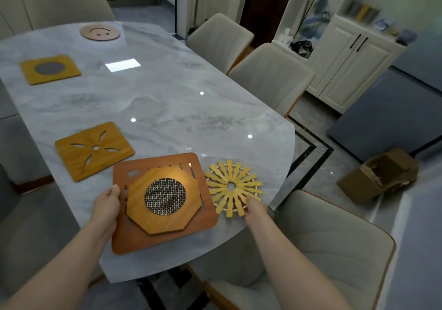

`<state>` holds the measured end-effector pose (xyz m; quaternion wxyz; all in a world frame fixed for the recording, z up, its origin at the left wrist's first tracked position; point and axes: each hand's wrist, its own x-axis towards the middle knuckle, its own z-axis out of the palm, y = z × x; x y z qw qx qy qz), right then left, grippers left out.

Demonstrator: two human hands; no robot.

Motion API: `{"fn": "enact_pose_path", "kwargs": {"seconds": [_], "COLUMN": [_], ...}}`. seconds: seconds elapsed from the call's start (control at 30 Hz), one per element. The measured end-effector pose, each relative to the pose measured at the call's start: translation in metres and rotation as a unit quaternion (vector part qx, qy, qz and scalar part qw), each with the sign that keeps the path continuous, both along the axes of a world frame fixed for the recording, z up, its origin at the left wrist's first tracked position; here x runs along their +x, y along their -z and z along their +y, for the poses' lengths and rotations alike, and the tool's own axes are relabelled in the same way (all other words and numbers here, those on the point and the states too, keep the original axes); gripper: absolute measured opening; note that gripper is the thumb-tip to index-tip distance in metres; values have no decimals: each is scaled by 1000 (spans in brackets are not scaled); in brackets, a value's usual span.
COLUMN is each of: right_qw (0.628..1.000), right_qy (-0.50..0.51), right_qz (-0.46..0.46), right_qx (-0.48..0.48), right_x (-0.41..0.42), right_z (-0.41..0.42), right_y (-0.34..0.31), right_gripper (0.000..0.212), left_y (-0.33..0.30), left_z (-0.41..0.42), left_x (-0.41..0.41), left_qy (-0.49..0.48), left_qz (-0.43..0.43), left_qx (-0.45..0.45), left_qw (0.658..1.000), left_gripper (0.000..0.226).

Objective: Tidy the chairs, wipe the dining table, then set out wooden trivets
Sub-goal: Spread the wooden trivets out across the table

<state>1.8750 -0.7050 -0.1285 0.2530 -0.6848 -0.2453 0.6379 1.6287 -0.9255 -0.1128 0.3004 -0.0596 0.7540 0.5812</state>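
Left hand (107, 202) grips the left edge of the brown square trivet (191, 223), which carries the octagonal trivet (165, 200); both lie flat at the near end of the table (179, 108). Just right, touching the square's edge, lies the round slatted trivet (233, 185), no long axis, spokes radiating. Right hand (254, 208), nearer, pinches its near rim.

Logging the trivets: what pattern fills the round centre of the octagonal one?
A woven metallic mesh, dark with silvery strands, in the octagonal trivet; head view.
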Motion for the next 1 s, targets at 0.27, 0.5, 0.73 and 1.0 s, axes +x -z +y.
{"fn": "enact_pose_path", "kwargs": {"seconds": [0.27,0.5,0.73,1.0], "right_qw": [997,997,996,939], "right_qy": [-63,-58,-86,-297], "right_qz": [-53,-37,-26,-163], "right_qx": [7,32,7,61], "right_x": [-1,9,16,23], "right_z": [-5,-6,-13,-18], "right_y": [-4,-11,-13,-16], "right_gripper": [9,6,11,18], "left_y": [-1,-5,-5,-5], "left_z": [5,10,14,17], "left_x": [1,8,15,15], "left_qy": [12,25,45,50], "left_qz": [-8,-10,-9,4], "left_qx": [8,5,-2,-14], "left_qw": [1000,1000,999,999], "left_gripper": [40,40,39,34]}}
